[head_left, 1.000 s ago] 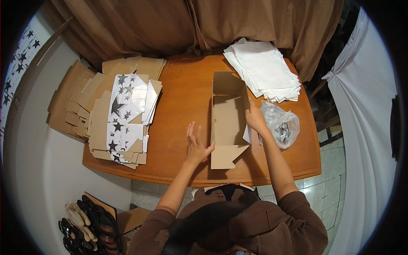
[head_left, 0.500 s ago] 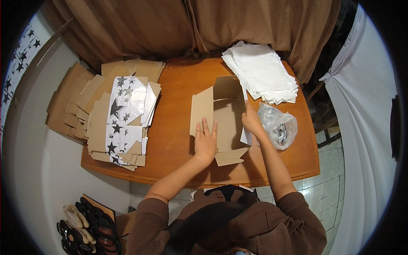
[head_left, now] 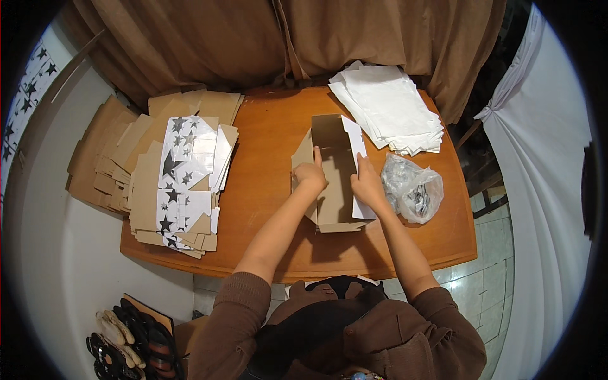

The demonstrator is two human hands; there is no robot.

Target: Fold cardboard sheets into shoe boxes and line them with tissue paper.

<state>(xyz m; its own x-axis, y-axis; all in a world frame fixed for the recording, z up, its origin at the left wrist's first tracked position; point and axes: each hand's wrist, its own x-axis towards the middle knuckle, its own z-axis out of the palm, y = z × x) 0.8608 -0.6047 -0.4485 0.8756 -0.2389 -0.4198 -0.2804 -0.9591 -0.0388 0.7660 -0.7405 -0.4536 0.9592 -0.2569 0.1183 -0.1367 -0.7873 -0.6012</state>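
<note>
A brown cardboard box [head_left: 334, 193] lies partly folded on the orange wooden table [head_left: 272, 139], its side flaps raised. My left hand [head_left: 310, 175] grips the left flap and holds it upright. My right hand [head_left: 367, 185] presses on the right flap, whose outer face is white with a dark star. Both forearms, in brown sleeves, reach in from the lower edge.
A stack of flat cardboard blanks, some white with black stars [head_left: 183, 171], covers the table's left part and overhangs it. White sheets [head_left: 389, 107] are piled at the back right. A clear plastic bag [head_left: 413, 190] lies right of the box. Brown curtains hang behind.
Both side flaps of the box have been lifted from lying flat to upright. My left hand moved from the flat left panel to gripping its raised edge.
</note>
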